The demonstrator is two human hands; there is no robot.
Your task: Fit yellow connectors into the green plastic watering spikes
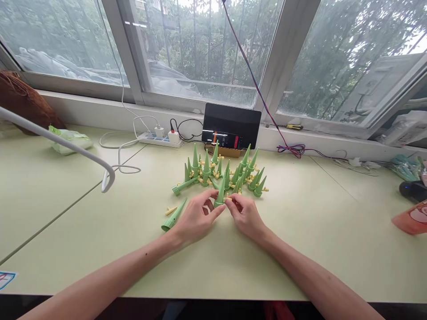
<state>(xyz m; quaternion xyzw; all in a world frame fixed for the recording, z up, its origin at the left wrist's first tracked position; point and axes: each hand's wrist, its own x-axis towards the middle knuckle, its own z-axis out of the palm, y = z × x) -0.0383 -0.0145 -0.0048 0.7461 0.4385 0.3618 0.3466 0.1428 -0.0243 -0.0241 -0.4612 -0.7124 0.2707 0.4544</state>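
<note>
Between my hands a green plastic watering spike [221, 192] stands point up near the middle of the table. My left hand [200, 213] grips its base from the left, thumb in front. At its right side, the fingers of my right hand [245, 212] pinch a small yellow valve [227, 199], which touches the spike. Left of my left hand, a loose green spike [174, 216] lies on its side beside a separate yellow valve [171, 210]. Several more green spikes [206, 169] with yellow valves stand grouped behind my hands, and one spike [183, 186] there lies tilted.
A black tablet [231, 124] leans on a cardboard stand [227, 151] by the window. A white power strip [160, 140] with cables sits left of it. A white curved bar [66, 138] crosses the left side. An orange cup [412, 218] lies at the far right.
</note>
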